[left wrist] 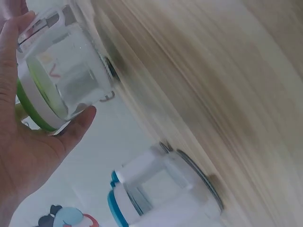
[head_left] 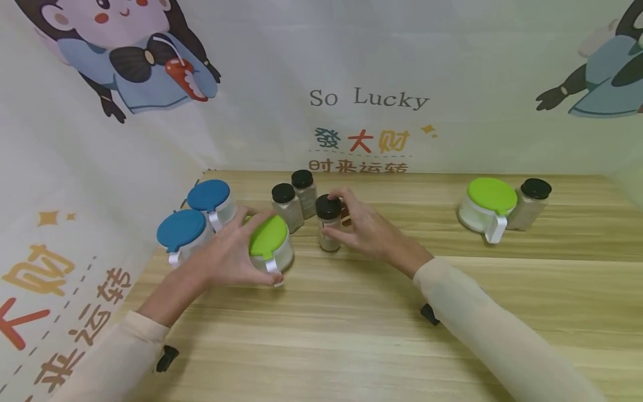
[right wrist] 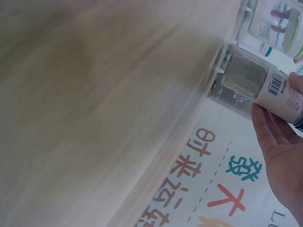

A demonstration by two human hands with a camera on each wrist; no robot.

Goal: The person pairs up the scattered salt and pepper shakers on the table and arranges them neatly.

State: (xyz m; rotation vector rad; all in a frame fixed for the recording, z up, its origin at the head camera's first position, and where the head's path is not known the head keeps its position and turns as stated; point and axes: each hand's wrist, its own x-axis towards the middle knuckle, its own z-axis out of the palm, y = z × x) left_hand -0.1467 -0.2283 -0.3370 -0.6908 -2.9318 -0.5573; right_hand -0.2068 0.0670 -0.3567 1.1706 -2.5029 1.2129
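My left hand [head_left: 226,254] grips a clear seasoning pot with a green lid [head_left: 269,237] and a white handle, thumb on one side and fingers on the other. The left wrist view shows the clear body of that green-lidded pot [left wrist: 78,75] close to the tabletop. To its right, my right hand [head_left: 372,231] holds a black-capped spice jar [head_left: 329,208] between thumb and fingers. In the right wrist view, this spice jar [right wrist: 246,75] has a barcode label and greyish contents. Two more black-capped jars [head_left: 287,209] stand just behind, between both hands.
Two blue-lidded pots [head_left: 182,230] stand left of my left hand, partly hidden by it. At the far right, another green-lidded pot [head_left: 491,195] stands beside a black-capped jar [head_left: 533,205]. A printed cloth [head_left: 372,56] hangs behind the wooden table [head_left: 321,340] and along its left side.
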